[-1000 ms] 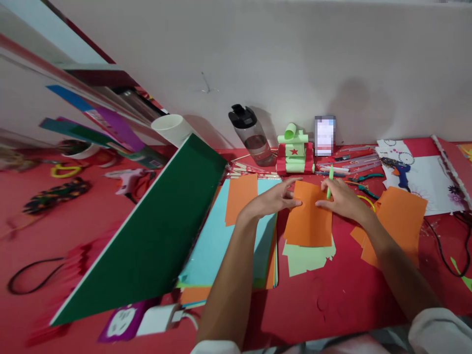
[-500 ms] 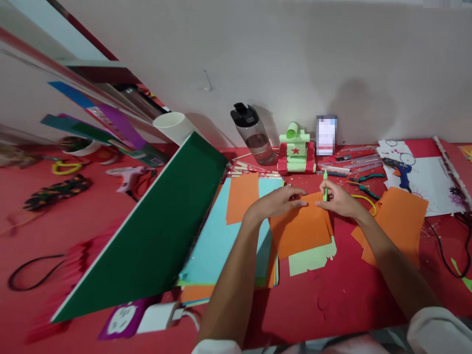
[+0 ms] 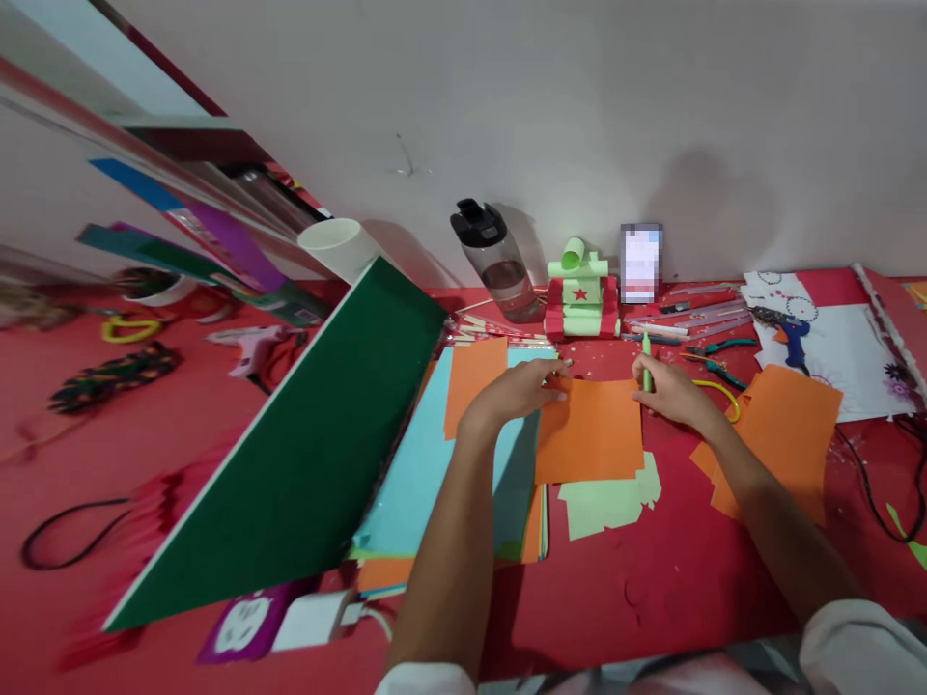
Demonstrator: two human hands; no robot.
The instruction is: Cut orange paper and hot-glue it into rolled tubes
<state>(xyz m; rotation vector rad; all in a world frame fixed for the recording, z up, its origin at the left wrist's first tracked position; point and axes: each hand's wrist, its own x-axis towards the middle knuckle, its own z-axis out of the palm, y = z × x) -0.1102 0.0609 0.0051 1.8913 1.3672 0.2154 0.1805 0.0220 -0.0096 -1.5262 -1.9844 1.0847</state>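
Note:
A sheet of orange paper (image 3: 590, 434) lies in front of me, its lower edge over light green paper scraps (image 3: 604, 510). My left hand (image 3: 522, 388) pinches its upper left corner between thumb and fingers. On the opposite side, my right hand (image 3: 670, 391) grips a slim light green pen (image 3: 647, 357) upright, its thumb and fingertips at the sheet's upper right edge. The left forearm crosses a stack of light blue paper (image 3: 435, 463) topped by an orange strip (image 3: 478, 381).
A green board (image 3: 290, 454) leans on the left. Behind stand a water bottle (image 3: 499, 265), a green-and-red paper model (image 3: 581, 294) and a phone (image 3: 641, 263). Rightward lie pliers (image 3: 724, 372), a blue glue gun (image 3: 795, 343) and more orange sheets (image 3: 786, 434). A charger (image 3: 315, 620) sits in front.
The orange sheet has turned straighter and its lower edge has risen, showing more green scrap. My left hand has moved left to its corner; my right hand shifted slightly right.

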